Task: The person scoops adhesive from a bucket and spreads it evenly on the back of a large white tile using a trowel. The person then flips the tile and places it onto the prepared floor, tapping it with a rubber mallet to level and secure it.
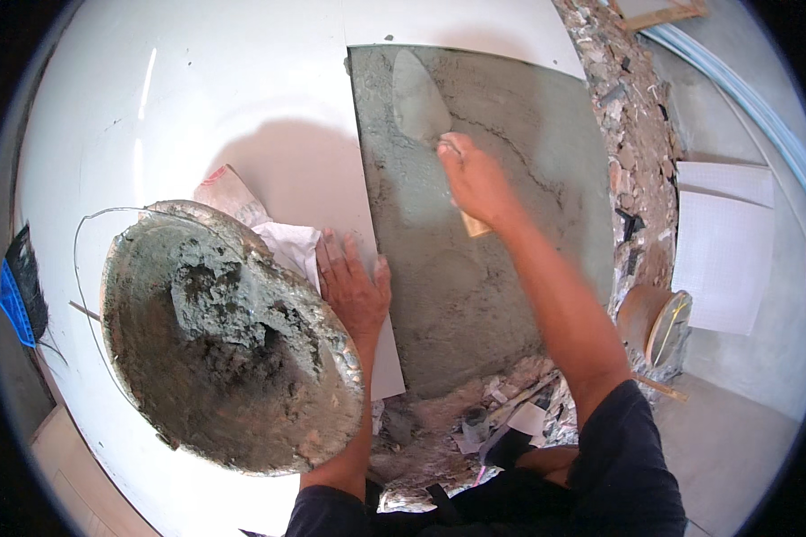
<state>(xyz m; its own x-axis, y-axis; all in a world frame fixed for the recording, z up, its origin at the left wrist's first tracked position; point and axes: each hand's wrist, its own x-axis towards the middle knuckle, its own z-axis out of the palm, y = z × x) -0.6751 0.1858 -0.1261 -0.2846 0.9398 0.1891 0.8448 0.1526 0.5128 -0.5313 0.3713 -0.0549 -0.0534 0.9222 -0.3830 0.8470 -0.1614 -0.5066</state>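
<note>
Overhead, right hand (476,183) has its fingers wrapped round the wooden handle of a trowel (419,103), thumb up near the neck; handle end shows below the fist. Trowel is over the far left part of a bed of grey mortar (475,313), tip toward the far edge; whether the blade presses into it, cannot tell. A crack runs through the mortar right of the blade. Left hand (354,285) lies palm down by the edge of the white floor panel (269,80), fingers extended, slightly parted, gripping nothing visible; fingertips beside a crumpled white cloth (289,243). Large crusted bucket (143,358), mouth toward the camera, hides part of the left forearm; wet mortar clings inside, wire handle (77,259) out to its left. Along the right of the bed, a strip of broken rubble (631,134); beyond it, white sheets (721,246), a round container (658,327) near them, pale blue pipes (743,85) farther up. Blue-and-black brush (16,295) at far left.
</note>
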